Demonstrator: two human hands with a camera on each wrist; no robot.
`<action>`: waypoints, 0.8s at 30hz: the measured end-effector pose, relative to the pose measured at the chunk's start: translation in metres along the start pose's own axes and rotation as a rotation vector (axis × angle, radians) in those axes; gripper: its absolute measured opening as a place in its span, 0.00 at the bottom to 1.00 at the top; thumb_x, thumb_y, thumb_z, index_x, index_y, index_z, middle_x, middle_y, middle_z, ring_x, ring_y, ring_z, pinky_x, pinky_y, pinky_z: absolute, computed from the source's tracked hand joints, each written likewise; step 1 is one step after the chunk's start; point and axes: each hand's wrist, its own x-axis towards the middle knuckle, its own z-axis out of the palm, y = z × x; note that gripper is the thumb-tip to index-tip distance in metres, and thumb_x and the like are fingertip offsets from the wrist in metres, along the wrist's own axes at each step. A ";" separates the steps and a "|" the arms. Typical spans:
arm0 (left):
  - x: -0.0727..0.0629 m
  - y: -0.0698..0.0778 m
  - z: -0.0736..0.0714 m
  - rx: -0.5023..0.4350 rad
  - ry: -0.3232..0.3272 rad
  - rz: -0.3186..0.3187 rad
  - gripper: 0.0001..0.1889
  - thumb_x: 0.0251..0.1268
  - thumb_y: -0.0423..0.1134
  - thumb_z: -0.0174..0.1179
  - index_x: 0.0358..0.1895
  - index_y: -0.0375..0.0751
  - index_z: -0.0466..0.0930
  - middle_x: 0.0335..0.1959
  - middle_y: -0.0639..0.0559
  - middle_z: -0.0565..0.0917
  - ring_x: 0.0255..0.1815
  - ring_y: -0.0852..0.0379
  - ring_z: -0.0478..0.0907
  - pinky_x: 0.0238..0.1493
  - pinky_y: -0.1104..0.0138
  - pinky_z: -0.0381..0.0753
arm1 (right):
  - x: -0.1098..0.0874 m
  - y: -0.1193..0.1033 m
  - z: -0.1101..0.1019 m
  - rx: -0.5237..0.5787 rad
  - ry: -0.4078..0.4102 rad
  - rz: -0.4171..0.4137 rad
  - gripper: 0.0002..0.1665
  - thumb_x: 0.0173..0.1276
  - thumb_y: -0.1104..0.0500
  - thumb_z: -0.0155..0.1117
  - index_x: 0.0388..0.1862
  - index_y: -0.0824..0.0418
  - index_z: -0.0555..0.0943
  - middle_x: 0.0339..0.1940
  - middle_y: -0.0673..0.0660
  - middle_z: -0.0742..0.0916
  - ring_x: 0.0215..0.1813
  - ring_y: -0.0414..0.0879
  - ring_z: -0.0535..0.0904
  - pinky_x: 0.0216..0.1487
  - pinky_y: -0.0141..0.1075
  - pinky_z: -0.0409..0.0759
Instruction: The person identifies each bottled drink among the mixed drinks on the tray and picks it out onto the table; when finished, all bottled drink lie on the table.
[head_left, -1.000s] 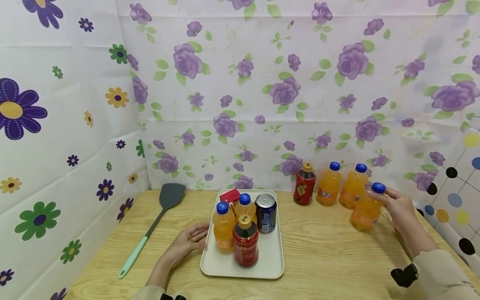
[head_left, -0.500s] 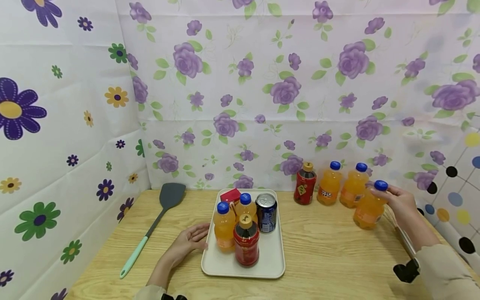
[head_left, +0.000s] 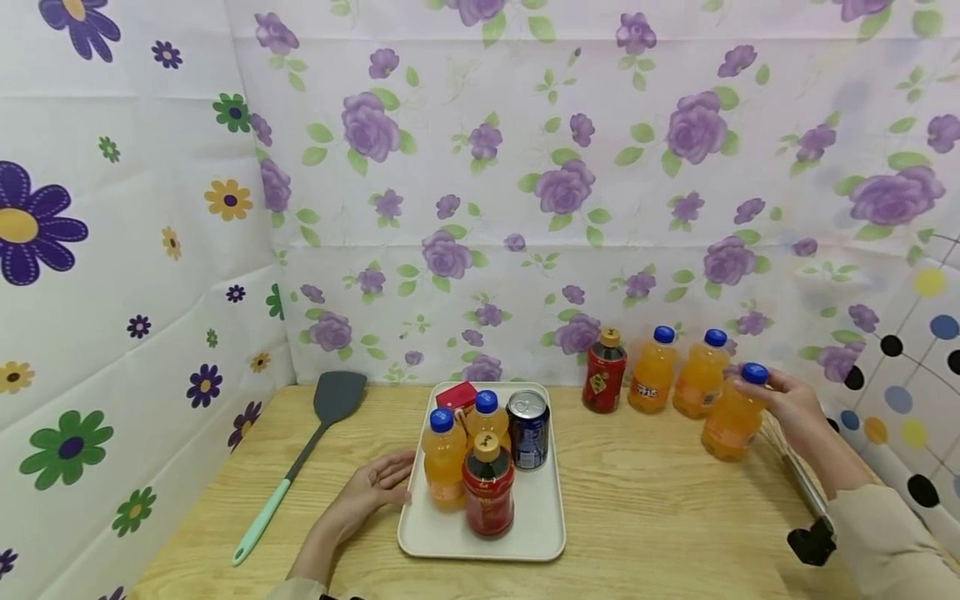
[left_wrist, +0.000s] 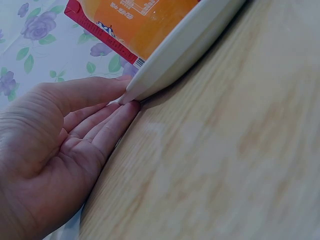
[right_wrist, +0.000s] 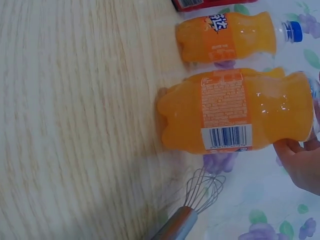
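Observation:
My left hand point(head_left: 370, 493) pinches the left rim of a white tray point(head_left: 528, 533), thumb above and fingers below, as the left wrist view shows. On the tray stand two orange soda bottles point(head_left: 445, 467) with blue caps, a red-labelled bottle of dark drink point(head_left: 490, 492), a dark blue can point(head_left: 529, 433) and a red box point(head_left: 455, 395), partly hidden behind the bottles. At the right, my right hand point(head_left: 789, 410) grips another orange soda bottle point(right_wrist: 225, 112) near its neck. That bottle is upright; I cannot tell whether its base touches the table.
Along the back wall stand a red-labelled bottle point(head_left: 604, 375) and two orange soda bottles point(head_left: 652, 375). A whisk point(right_wrist: 200, 192) lies under my right forearm. At the left lies a spatula point(head_left: 300, 462) with a mint handle. Patterned cloth walls border the wooden table point(head_left: 637, 517).
The orange soda bottle in my right hand has shifted very slightly right against the bottles behind it. My left hand stays on the tray rim. The head view has tilted a little.

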 end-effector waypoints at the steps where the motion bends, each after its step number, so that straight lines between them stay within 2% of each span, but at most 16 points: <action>1: 0.000 0.000 0.000 0.001 -0.001 -0.001 0.40 0.61 0.30 0.64 0.74 0.27 0.53 0.75 0.30 0.58 0.77 0.37 0.57 0.64 0.73 0.77 | -0.001 -0.001 0.000 -0.008 -0.008 -0.005 0.42 0.70 0.41 0.60 0.77 0.55 0.60 0.41 0.21 0.72 0.58 0.36 0.71 0.74 0.67 0.53; 3: 0.000 -0.001 0.000 0.003 -0.003 -0.002 0.40 0.61 0.29 0.64 0.74 0.27 0.53 0.75 0.30 0.58 0.76 0.37 0.57 0.63 0.73 0.77 | -0.003 -0.005 0.001 -0.023 -0.010 -0.019 0.43 0.70 0.41 0.59 0.78 0.54 0.58 0.41 0.20 0.73 0.51 0.23 0.66 0.73 0.67 0.54; 4: 0.000 -0.001 0.000 0.003 -0.002 -0.002 0.40 0.61 0.29 0.64 0.74 0.26 0.53 0.75 0.30 0.58 0.76 0.37 0.57 0.63 0.73 0.77 | -0.004 -0.008 0.001 -0.025 -0.006 -0.023 0.42 0.70 0.40 0.58 0.78 0.51 0.59 0.42 0.20 0.73 0.50 0.21 0.65 0.73 0.67 0.53; 7: 0.001 -0.001 0.000 0.004 0.001 -0.001 0.40 0.61 0.29 0.64 0.74 0.26 0.53 0.75 0.30 0.58 0.76 0.38 0.57 0.63 0.73 0.77 | -0.006 -0.019 0.002 -0.031 0.031 -0.043 0.38 0.70 0.39 0.57 0.76 0.45 0.62 0.42 0.20 0.73 0.50 0.21 0.65 0.74 0.67 0.52; 13: 0.002 -0.001 0.001 0.006 0.005 -0.004 0.40 0.61 0.30 0.65 0.74 0.27 0.54 0.75 0.30 0.58 0.76 0.39 0.59 0.63 0.72 0.77 | -0.010 -0.046 -0.001 -0.008 0.165 -0.076 0.20 0.69 0.40 0.58 0.59 0.31 0.71 0.39 0.19 0.74 0.42 0.16 0.68 0.79 0.62 0.47; 15: 0.002 -0.001 0.001 0.003 0.006 -0.007 0.40 0.60 0.30 0.65 0.74 0.27 0.54 0.75 0.30 0.58 0.76 0.39 0.59 0.63 0.72 0.78 | -0.013 -0.055 -0.003 -0.002 0.194 -0.101 0.17 0.70 0.42 0.59 0.57 0.31 0.71 0.40 0.20 0.75 0.42 0.16 0.69 0.81 0.55 0.47; 17: 0.002 -0.001 0.001 0.002 0.006 -0.007 0.40 0.60 0.29 0.65 0.74 0.27 0.54 0.75 0.30 0.58 0.76 0.39 0.59 0.63 0.72 0.78 | -0.016 -0.065 -0.003 0.019 0.214 -0.132 0.17 0.70 0.44 0.59 0.57 0.33 0.72 0.41 0.20 0.76 0.43 0.15 0.71 0.83 0.41 0.50; 20: 0.002 -0.001 0.001 -0.002 0.006 -0.006 0.40 0.60 0.29 0.64 0.74 0.26 0.53 0.75 0.30 0.58 0.76 0.39 0.58 0.63 0.72 0.78 | -0.021 -0.080 0.000 0.070 0.213 -0.183 0.20 0.70 0.47 0.60 0.60 0.38 0.74 0.43 0.21 0.79 0.45 0.15 0.73 0.77 0.23 0.56; 21: 0.002 -0.001 0.001 -0.003 0.005 -0.005 0.40 0.60 0.29 0.64 0.74 0.26 0.53 0.75 0.30 0.57 0.76 0.39 0.58 0.63 0.72 0.77 | -0.023 -0.085 0.003 0.085 0.212 -0.200 0.21 0.70 0.47 0.61 0.62 0.41 0.74 0.44 0.22 0.79 0.46 0.16 0.74 0.74 0.19 0.59; 24: 0.001 0.000 0.000 -0.007 0.008 -0.008 0.41 0.60 0.28 0.64 0.74 0.26 0.53 0.75 0.30 0.57 0.76 0.39 0.57 0.63 0.73 0.77 | -0.027 -0.098 0.012 0.244 0.171 -0.256 0.23 0.70 0.52 0.62 0.63 0.49 0.76 0.45 0.27 0.83 0.48 0.19 0.76 0.67 0.14 0.65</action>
